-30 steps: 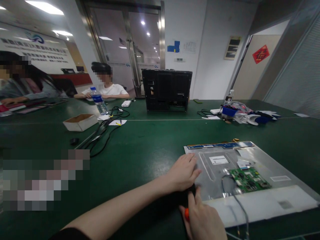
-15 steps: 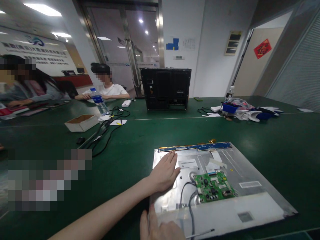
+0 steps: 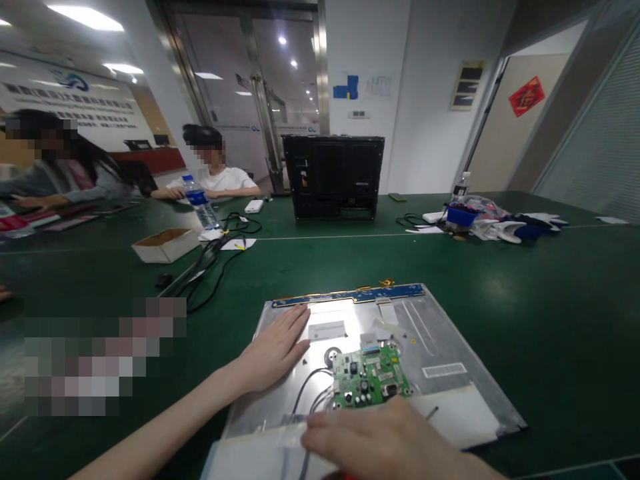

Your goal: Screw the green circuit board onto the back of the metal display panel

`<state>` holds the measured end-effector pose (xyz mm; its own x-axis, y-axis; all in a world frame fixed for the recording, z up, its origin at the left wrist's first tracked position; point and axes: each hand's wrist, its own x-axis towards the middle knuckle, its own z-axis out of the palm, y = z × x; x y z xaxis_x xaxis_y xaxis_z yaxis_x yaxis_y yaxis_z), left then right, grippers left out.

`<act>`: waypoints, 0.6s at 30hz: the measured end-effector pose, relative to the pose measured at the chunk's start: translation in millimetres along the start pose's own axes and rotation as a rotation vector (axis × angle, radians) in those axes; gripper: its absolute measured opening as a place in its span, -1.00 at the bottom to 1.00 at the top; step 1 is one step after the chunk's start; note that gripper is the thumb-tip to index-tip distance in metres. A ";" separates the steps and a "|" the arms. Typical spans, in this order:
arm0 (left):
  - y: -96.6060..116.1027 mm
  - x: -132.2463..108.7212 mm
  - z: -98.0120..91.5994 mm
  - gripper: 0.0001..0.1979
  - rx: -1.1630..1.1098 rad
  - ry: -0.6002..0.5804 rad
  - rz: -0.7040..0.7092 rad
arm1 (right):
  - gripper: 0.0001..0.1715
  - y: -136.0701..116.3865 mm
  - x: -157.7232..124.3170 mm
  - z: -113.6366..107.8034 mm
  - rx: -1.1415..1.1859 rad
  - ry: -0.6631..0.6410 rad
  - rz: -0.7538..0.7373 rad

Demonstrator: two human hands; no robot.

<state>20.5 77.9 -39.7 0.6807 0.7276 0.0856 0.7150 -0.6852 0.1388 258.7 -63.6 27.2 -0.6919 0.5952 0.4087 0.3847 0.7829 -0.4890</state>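
A silvery display panel (image 3: 453,343) lies back side up on the green table, with a green circuit board (image 3: 370,377) on it and a blue circuit strip (image 3: 345,295) along its far edge. My left hand (image 3: 277,347) rests flat on the panel's left part, fingers stretched out. Over the panel's near part, just in front of the green board, is my right hand (image 3: 380,440), its fingers curled round a screwdriver (image 3: 433,413). Only the thin dark shaft tip and a bit of red below the hand show; the rest is hidden. Dark cables (image 3: 306,387) run from the board under the right hand.
A black monitor housing (image 3: 333,177) stands upright at the back. To the left are an open white box (image 3: 167,250), a water bottle (image 3: 200,203) and tangled black cables (image 3: 220,267). A bagged pile (image 3: 483,217) sits back right. Two people sit at the far left.
The panel has shifted left, and my left hand has moved left with it. My right hand has come up and to the right, over the panel's near part.
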 end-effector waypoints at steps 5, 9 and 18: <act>-11.1 -14.0 -5.4 -0.38 -0.019 -0.009 -0.038 | -0.79 34.6 0.4 -72.9 0.429 0.429 0.488; -28.1 -24.7 -7.8 -0.34 -0.041 -0.027 -0.063 | -0.75 81.8 7.1 -85.1 0.952 0.630 0.635; -47.9 -27.6 -24.5 -0.49 -0.083 0.009 -0.060 | -0.31 152.5 -2.7 -67.5 1.156 0.321 0.854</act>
<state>-36.4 91.5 -24.5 0.6353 0.7678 0.0834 0.7385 -0.6355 0.2253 360.5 66.5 3.5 -0.2890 0.9269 -0.2397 -0.2003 -0.3033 -0.9316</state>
